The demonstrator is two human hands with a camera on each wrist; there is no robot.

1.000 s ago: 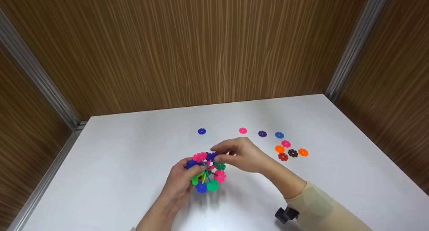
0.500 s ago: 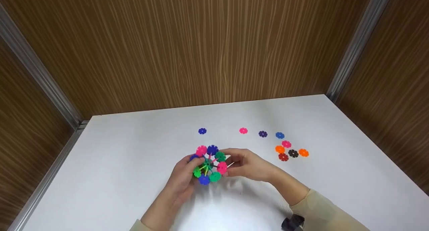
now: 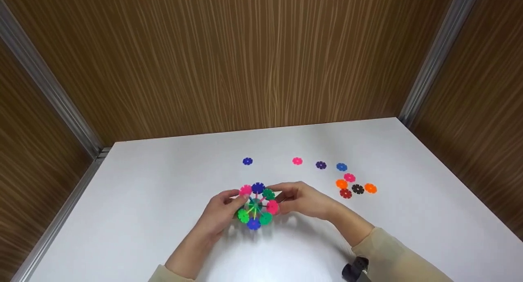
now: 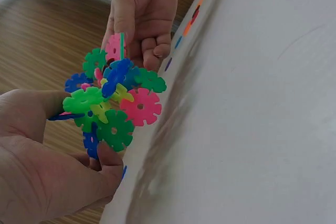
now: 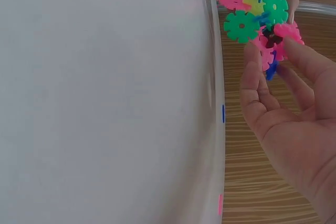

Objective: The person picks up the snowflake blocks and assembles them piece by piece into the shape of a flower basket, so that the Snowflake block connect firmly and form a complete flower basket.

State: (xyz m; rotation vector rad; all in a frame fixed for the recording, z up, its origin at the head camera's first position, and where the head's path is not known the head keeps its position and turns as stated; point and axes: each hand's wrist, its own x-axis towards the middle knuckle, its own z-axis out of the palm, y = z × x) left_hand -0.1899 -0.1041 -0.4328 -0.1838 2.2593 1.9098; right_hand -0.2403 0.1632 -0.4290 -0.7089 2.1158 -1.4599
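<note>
A ball-like construction of interlocking notched discs (image 3: pixel 255 204) in pink, blue, green and yellow is held above the white table. From the left, my left hand (image 3: pixel 216 216) grips it, thumb over the near side and fingers behind. In the left wrist view, those fingertips hold the lower discs, a blue one (image 4: pixel 91 142) among them. At the right side my right hand (image 3: pixel 312 201) pinches the construction between thumb and fingers. The right wrist view has that thumb against a pink disc (image 5: pixel 289 31), with the fingertips below a green disc (image 5: pixel 241 26).
Loose discs lie flat on the table (image 3: pixel 163 171) beyond the hands: blue (image 3: pixel 247 161), pink (image 3: pixel 297 161) and purple (image 3: pixel 321 165). Several more, including a black disc (image 3: pixel 358 189), cluster at the right. Wood-grain panels (image 3: pixel 261 61) stand behind and at both sides.
The right hand has gone from the construction's upper edge down to its right side. The construction has turned, so its hub and spokes now face up. The loose discs stay put.
</note>
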